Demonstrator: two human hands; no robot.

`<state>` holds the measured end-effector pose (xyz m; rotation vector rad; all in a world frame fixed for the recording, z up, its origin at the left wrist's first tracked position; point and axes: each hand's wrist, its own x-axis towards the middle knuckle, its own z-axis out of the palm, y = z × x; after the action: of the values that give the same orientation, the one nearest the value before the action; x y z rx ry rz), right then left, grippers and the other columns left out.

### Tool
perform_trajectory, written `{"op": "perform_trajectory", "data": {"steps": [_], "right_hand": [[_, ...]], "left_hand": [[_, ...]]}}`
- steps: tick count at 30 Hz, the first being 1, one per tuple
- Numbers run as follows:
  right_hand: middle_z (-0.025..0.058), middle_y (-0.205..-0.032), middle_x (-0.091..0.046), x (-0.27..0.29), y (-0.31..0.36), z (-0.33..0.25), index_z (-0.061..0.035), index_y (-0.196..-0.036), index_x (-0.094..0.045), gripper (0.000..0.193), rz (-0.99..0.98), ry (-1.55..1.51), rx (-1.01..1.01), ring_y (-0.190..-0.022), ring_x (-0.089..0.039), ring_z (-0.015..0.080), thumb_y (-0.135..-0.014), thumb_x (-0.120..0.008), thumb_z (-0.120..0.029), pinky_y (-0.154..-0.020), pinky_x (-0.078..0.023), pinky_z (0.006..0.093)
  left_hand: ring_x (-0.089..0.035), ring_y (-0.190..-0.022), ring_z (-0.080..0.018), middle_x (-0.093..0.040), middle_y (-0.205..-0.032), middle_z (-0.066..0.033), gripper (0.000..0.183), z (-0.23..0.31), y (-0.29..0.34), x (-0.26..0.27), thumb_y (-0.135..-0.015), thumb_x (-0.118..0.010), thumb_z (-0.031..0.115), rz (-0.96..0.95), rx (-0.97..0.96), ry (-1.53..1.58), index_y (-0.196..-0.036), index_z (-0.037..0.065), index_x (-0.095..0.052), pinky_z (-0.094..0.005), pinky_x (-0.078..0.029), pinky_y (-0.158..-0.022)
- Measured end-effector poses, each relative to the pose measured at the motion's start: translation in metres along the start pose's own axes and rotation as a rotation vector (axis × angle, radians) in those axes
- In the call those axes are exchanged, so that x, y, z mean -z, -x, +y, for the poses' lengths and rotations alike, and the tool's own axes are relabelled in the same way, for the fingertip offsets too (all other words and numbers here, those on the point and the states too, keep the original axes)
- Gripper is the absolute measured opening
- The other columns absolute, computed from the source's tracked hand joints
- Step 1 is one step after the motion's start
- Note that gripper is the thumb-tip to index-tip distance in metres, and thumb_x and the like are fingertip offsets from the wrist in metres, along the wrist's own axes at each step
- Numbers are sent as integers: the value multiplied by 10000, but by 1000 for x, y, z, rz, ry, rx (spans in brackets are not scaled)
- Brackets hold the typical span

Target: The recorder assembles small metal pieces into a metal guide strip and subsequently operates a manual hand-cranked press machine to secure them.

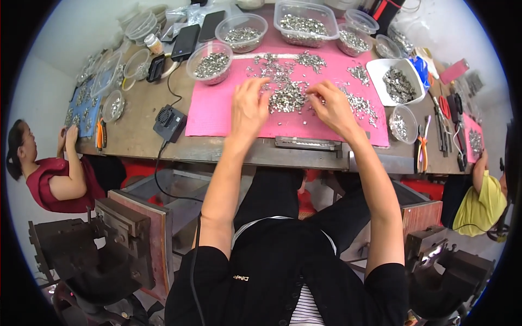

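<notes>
A heap of small silvery metal pieces (288,98) lies on a pink mat (209,117) in front of me. At its left edge is my left hand (250,108), open, its fingers bent over and its thumb apart beside the heap. My right hand (334,111) is at the heap's right side with thumb and fingers curled together. Whatever is between those fingertips is too small to make out. Looser metal pieces (274,70) are spread behind the heap, and more scattered pieces (361,106) lie right of my right hand.
Clear plastic tubs (211,64) of metal pieces line the mat's back, with a white tray (410,81) at right. A black charger (169,124) stands left; orange-handled pliers (422,149) lie right. A metal bar (307,143) is at the front edge. Two other people work at either side.
</notes>
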<state>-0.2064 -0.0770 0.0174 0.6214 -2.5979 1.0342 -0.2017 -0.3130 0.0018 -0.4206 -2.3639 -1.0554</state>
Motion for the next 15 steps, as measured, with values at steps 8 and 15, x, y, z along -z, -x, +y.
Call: {"op": "perform_trajectory", "data": {"steps": [8, 15], "right_hand": [[161, -1227, -646, -63, -76, 7, -26, -1213, -679, 350, -143, 314, 148, -1143, -594, 393, -876, -595, -71, -963, -480, 515], [170, -994, -629, -75, -79, 13, -9, -974, -678, 132, -82, 309, 249, -981, -613, 378, -859, -618, -32, -863, -493, 508]], "left_hand": [[-567, -1111, -368, -652, -1346, -144, 405, -44, -22, -29, -857, -656, -7, -149, -60, -255, -1257, 43, -695, -448, -469, -1014], [-623, -968, -328, -690, -1022, -131, 225, -47, -23, -30, -859, -676, -36, -62, -106, -83, -1064, 31, -741, -400, -524, -859]]}}
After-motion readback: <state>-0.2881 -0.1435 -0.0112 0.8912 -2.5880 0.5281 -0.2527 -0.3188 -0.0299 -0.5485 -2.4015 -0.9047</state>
